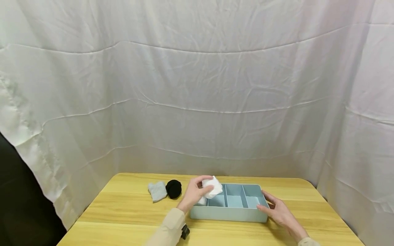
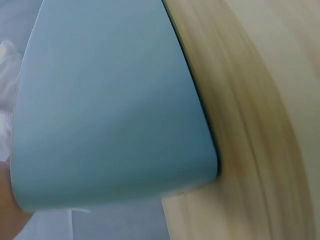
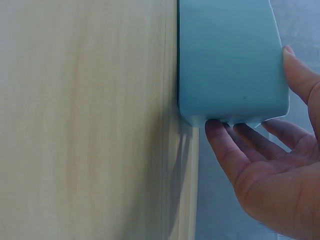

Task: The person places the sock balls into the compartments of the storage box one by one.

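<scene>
Thumb and fingers of my left hand (image 1: 194, 192) pinch a white balled sock (image 1: 213, 188) above the left part of a light-blue divided box (image 1: 229, 214). Another white cloth piece (image 1: 202, 201) lies in the leftmost compartment, partly behind the hand. The compartments to the right show bare floors. At the box's right end is my right hand (image 1: 279, 210), its thumb at the rim and its fingertips against the end wall, as the right wrist view shows. In the left wrist view the box wall (image 2: 110, 110) fills the middle, with white ribbed fabric (image 2: 6, 80) at the left edge.
Left of the box, a grey folded sock (image 1: 158, 191) and a black balled sock (image 1: 173, 189) lie side by side on the wooden table (image 1: 123, 212). A pale curtain (image 1: 197, 130) hangs behind and around the table. Black material (image 1: 21, 198) shows at far left.
</scene>
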Demonstrator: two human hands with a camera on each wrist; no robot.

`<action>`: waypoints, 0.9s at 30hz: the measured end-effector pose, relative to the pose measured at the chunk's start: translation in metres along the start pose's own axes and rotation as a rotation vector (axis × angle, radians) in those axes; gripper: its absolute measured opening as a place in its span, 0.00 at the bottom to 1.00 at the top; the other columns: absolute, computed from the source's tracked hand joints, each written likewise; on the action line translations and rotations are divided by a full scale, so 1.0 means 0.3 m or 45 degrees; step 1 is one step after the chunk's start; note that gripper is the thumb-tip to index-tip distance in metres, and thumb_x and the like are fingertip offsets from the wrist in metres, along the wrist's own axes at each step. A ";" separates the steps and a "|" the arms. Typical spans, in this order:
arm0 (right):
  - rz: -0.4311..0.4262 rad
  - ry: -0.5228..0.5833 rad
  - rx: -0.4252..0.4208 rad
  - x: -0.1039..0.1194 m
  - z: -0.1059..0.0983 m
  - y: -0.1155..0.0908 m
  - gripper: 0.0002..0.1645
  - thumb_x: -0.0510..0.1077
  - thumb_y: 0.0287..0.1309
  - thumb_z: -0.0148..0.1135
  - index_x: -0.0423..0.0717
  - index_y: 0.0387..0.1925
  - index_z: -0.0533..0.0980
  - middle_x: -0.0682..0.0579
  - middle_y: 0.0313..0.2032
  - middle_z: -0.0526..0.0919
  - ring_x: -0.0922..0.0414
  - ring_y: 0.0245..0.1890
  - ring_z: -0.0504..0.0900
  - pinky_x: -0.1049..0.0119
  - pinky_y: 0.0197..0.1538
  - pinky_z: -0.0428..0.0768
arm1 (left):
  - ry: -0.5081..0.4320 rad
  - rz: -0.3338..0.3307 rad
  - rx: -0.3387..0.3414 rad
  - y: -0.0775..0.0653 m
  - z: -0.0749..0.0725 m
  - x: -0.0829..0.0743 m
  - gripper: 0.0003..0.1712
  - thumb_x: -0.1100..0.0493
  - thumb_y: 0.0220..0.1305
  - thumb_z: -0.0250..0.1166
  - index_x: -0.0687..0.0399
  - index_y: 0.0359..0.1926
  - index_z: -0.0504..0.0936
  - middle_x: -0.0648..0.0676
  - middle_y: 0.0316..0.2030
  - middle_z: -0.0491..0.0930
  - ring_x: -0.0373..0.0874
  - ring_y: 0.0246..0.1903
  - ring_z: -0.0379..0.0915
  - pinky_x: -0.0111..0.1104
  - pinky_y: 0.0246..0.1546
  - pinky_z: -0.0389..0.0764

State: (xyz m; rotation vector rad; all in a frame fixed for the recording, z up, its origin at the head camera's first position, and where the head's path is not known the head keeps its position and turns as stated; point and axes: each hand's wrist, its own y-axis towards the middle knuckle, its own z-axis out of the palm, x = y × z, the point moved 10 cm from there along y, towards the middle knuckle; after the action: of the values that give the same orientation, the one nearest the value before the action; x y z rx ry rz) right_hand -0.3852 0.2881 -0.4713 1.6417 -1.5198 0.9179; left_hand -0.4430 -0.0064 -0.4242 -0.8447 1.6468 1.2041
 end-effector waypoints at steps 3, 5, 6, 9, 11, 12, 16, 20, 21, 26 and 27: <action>0.004 -0.010 0.003 0.001 0.001 0.001 0.48 0.49 0.62 0.66 0.35 0.74 0.53 0.30 0.71 0.55 0.31 0.65 0.67 0.48 0.60 0.76 | 0.012 0.010 0.032 0.001 0.022 0.011 0.20 0.64 0.61 0.69 0.60 0.55 0.81 0.65 0.51 0.81 0.39 0.38 0.78 0.28 0.35 0.82; 0.006 -0.016 0.006 0.002 0.002 0.002 0.49 0.50 0.62 0.66 0.35 0.74 0.53 0.30 0.72 0.55 0.31 0.65 0.67 0.48 0.60 0.76 | 0.008 0.011 0.066 0.002 0.037 0.020 0.20 0.65 0.61 0.68 0.60 0.56 0.81 0.65 0.50 0.81 0.38 0.38 0.78 0.28 0.35 0.82; 0.004 -0.019 0.006 0.004 0.001 0.003 0.49 0.50 0.62 0.66 0.35 0.74 0.53 0.30 0.71 0.55 0.31 0.65 0.67 0.48 0.60 0.76 | 0.004 0.010 0.084 0.003 0.044 0.025 0.20 0.66 0.62 0.68 0.60 0.55 0.81 0.65 0.50 0.81 0.38 0.37 0.78 0.28 0.35 0.82; 0.003 -0.022 0.004 0.006 0.000 0.003 0.49 0.51 0.62 0.66 0.35 0.74 0.53 0.30 0.72 0.55 0.31 0.65 0.68 0.48 0.61 0.75 | -0.017 -0.007 0.142 0.004 0.061 0.033 0.19 0.66 0.63 0.67 0.59 0.55 0.82 0.64 0.50 0.81 0.39 0.37 0.78 0.28 0.35 0.82; 0.003 -0.026 0.000 0.006 -0.002 0.001 0.49 0.51 0.62 0.66 0.35 0.74 0.53 0.31 0.71 0.56 0.32 0.65 0.68 0.48 0.61 0.75 | -0.025 -0.027 0.174 0.006 0.069 0.040 0.19 0.66 0.63 0.66 0.57 0.55 0.82 0.63 0.50 0.81 0.40 0.36 0.78 0.28 0.35 0.82; 0.002 -0.033 -0.001 0.006 -0.003 0.001 0.49 0.51 0.62 0.66 0.35 0.74 0.53 0.30 0.71 0.56 0.32 0.65 0.68 0.48 0.61 0.75 | -0.025 -0.034 0.186 0.006 0.073 0.042 0.18 0.65 0.63 0.66 0.57 0.55 0.82 0.62 0.50 0.81 0.40 0.36 0.78 0.28 0.35 0.82; 0.004 -0.045 0.002 0.005 -0.004 0.000 0.49 0.51 0.62 0.65 0.34 0.74 0.52 0.30 0.72 0.55 0.31 0.65 0.67 0.47 0.62 0.74 | 0.001 -0.039 0.212 0.005 0.079 0.044 0.18 0.63 0.63 0.67 0.55 0.55 0.82 0.60 0.48 0.82 0.38 0.32 0.75 0.26 0.32 0.79; -0.003 -0.041 0.007 0.006 -0.002 0.001 0.49 0.51 0.62 0.65 0.34 0.74 0.52 0.30 0.72 0.55 0.31 0.65 0.68 0.47 0.61 0.74 | 0.031 -0.032 0.208 0.004 0.078 0.048 0.18 0.64 0.62 0.67 0.54 0.54 0.84 0.59 0.47 0.83 0.35 0.28 0.68 0.23 0.29 0.74; -0.002 -0.038 0.007 0.004 -0.001 0.000 0.49 0.51 0.62 0.65 0.34 0.74 0.52 0.30 0.72 0.55 0.31 0.65 0.68 0.47 0.61 0.75 | 0.038 -0.024 0.205 0.003 0.078 0.050 0.18 0.64 0.63 0.67 0.55 0.54 0.84 0.59 0.48 0.83 0.35 0.27 0.67 0.22 0.29 0.72; -0.009 -0.019 0.005 0.000 0.000 0.001 0.49 0.50 0.62 0.66 0.34 0.74 0.53 0.30 0.72 0.55 0.31 0.64 0.68 0.49 0.60 0.76 | 0.037 -0.028 0.164 0.001 0.072 0.051 0.16 0.66 0.63 0.66 0.60 0.52 0.84 0.60 0.53 0.81 0.38 0.39 0.76 0.22 0.34 0.76; -0.008 -0.015 0.003 -0.001 0.000 0.001 0.49 0.49 0.62 0.66 0.35 0.74 0.53 0.30 0.72 0.55 0.32 0.65 0.68 0.50 0.60 0.76 | 0.037 -0.030 0.152 0.000 0.070 0.050 0.15 0.66 0.63 0.65 0.61 0.52 0.84 0.61 0.54 0.81 0.41 0.42 0.78 0.23 0.36 0.77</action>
State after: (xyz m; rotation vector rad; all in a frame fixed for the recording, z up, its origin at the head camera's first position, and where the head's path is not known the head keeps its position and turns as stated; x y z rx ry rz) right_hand -0.3855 0.2882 -0.4715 1.6556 -1.5208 0.9089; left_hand -0.4429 0.0136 -0.4408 -0.8084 1.7095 1.0707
